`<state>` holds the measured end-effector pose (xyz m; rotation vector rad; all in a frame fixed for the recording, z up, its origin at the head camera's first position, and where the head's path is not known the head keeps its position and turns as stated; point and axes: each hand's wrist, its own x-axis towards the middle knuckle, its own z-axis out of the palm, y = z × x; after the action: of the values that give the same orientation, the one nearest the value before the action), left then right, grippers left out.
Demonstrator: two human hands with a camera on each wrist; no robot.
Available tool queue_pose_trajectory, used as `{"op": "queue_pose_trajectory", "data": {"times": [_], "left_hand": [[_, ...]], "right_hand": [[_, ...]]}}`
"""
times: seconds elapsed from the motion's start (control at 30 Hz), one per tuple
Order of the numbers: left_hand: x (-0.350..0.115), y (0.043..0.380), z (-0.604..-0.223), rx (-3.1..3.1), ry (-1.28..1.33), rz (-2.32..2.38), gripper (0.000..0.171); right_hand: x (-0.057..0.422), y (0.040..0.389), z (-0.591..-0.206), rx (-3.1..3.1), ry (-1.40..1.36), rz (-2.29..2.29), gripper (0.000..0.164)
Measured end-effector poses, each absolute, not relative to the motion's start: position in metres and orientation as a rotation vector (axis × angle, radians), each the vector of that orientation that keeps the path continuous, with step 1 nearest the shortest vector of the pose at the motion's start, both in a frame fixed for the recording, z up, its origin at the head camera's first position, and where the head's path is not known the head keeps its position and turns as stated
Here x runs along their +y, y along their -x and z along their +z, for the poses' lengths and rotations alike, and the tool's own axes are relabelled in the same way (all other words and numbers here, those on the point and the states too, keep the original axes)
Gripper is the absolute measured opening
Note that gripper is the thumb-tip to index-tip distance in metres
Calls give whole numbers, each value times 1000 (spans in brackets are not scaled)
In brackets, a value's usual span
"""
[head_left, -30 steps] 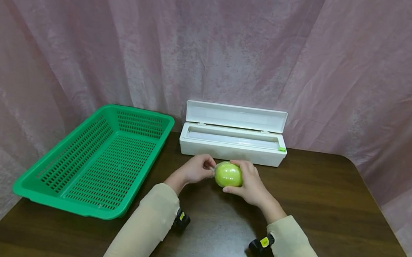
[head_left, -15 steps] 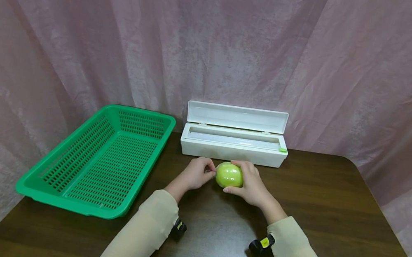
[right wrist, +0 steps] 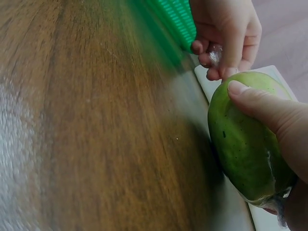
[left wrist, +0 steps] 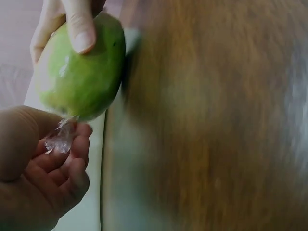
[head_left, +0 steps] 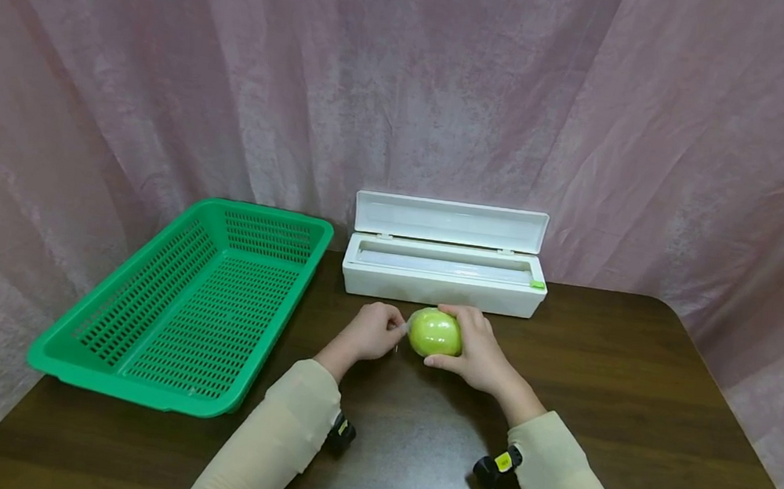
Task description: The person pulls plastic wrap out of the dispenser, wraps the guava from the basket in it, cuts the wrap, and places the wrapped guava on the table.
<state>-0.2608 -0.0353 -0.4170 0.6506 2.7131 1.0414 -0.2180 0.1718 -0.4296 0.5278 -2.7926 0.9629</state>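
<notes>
A green mango wrapped in clear plastic film is held just above the table, in front of a white box. My right hand grips it from the right, thumb on the near side and fingers over the far side. With my left hand I pinch the twisted tail of plastic film at the mango's left end. In the right wrist view, more gathered film shows at the other end of the mango, partly hidden by my right hand.
Behind my hands stands the white cling film box, its lid raised and a roll inside. A green perforated basket sits at the left of the brown wooden table. Pink curtains hang behind.
The fingers of my left hand have shifted and curled round the film tail as it twists. My right hand and the mango stay almost in place.
</notes>
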Motion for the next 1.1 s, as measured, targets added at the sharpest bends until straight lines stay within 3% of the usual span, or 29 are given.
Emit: {"op": "queue_pose_trajectory", "data": {"times": [0.17,0.33,0.47,0.7,0.83,0.9,1.1], "left_hand": [[-34,260,-417,2726,-628,1064,18],[-48,260,-413,2558,-592,1150,33],[-58,262,-411,2582,-625,1115,37],[-56,260,-416,2675,-836,1019,29],[-52,258,-416,2712,-901,1069,10],[-51,258,-416,2735,-894,1110,4],[-45,262,-420,2718,-653,1316,9]], "right_hand": [[171,217,-429,-2794,-519,974,80],[173,217,-432,-2761,-526,967,82],[173,218,-432,-2752,-527,970,83],[173,219,-431,-2812,-502,989,82],[172,218,-431,-2813,-500,993,81],[173,218,-430,-2813,-500,996,81],[173,218,-430,-2814,-506,998,82]]}}
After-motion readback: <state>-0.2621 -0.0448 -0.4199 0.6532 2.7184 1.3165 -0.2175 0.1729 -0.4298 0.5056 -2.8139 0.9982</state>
